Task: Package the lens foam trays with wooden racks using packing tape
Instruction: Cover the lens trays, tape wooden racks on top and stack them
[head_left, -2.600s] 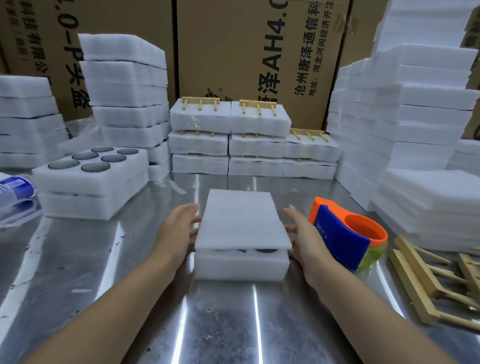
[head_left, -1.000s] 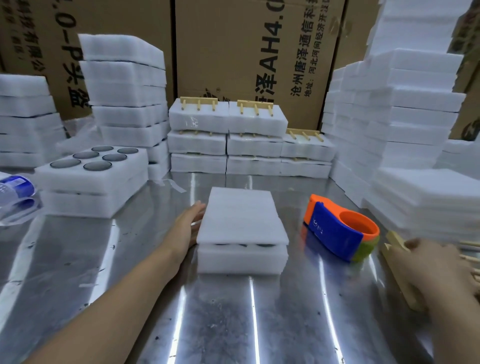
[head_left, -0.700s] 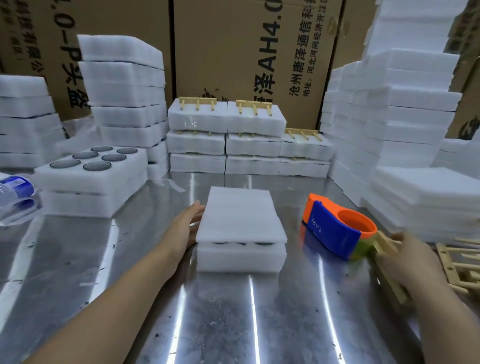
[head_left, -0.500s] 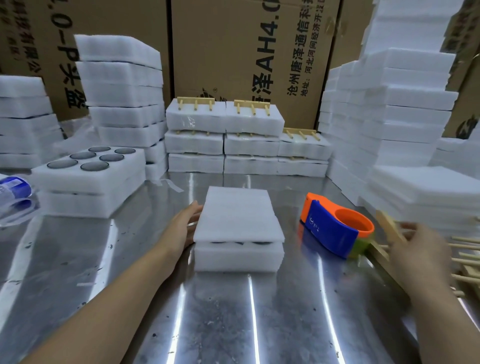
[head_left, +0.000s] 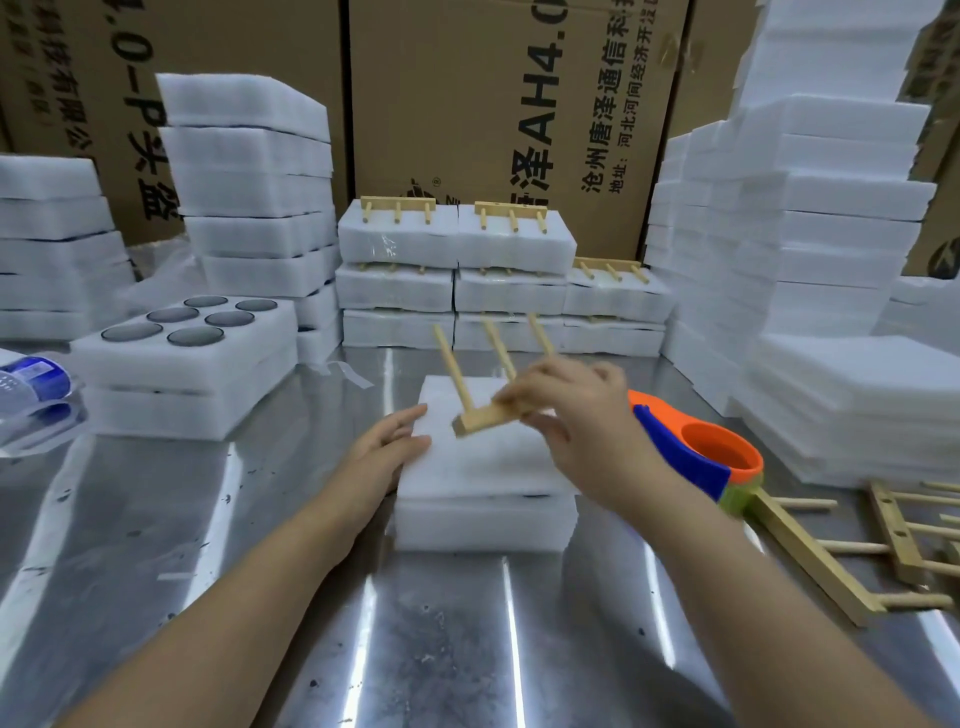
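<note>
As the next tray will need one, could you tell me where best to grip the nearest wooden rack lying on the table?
Take the wooden rack by its long bar, about mid-length, from above on its left side: its pegs all stick out rightward, leaving that edge bare, and its far end lies close by the tape dispenser, probably crowded.

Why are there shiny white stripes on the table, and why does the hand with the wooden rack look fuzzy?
Head view: the metal table mirrors light as bright streaks; the right hand and its wooden rack look smeared, likely motion blur; the left hand looks sharper.
</note>
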